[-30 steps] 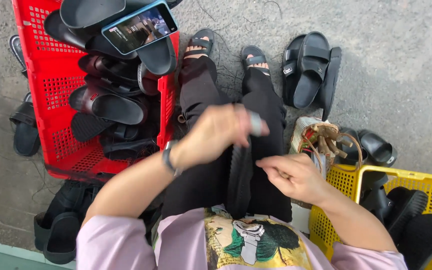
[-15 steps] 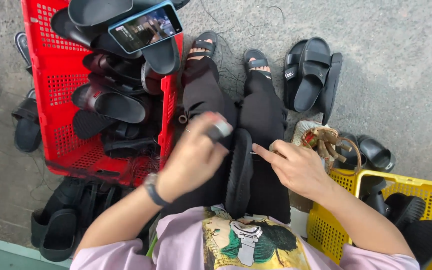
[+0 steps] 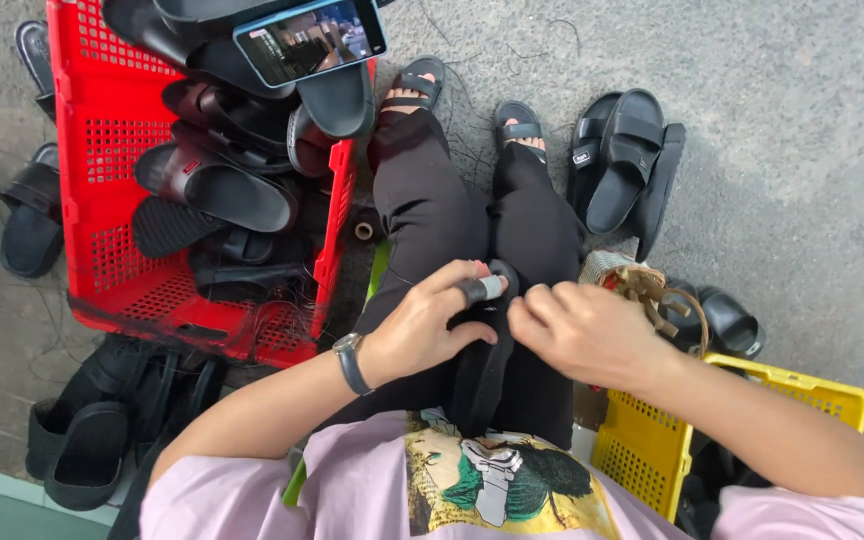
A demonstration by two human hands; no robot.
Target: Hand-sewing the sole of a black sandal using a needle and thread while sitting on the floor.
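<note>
I sit with a black slide sandal [image 3: 485,365] standing on edge between my knees, on my black trousers. My left hand [image 3: 434,322], with a watch at the wrist and a taped fingertip, grips the sandal's upper end. My right hand [image 3: 582,330] closes on the same end from the right side, fingers curled against the sandal. Both hands touch each other over the sandal's top.
A red crate [image 3: 102,180] of black sandals stands at my left, with a phone [image 3: 310,40] lying on top. A yellow crate [image 3: 652,440] sits at my right, beside a small woven basket [image 3: 632,285]. More black sandals [image 3: 627,170] lie on the concrete floor.
My left hand has come down from above the sandal and now grips its top end. My right hand has closed in onto the same end.
</note>
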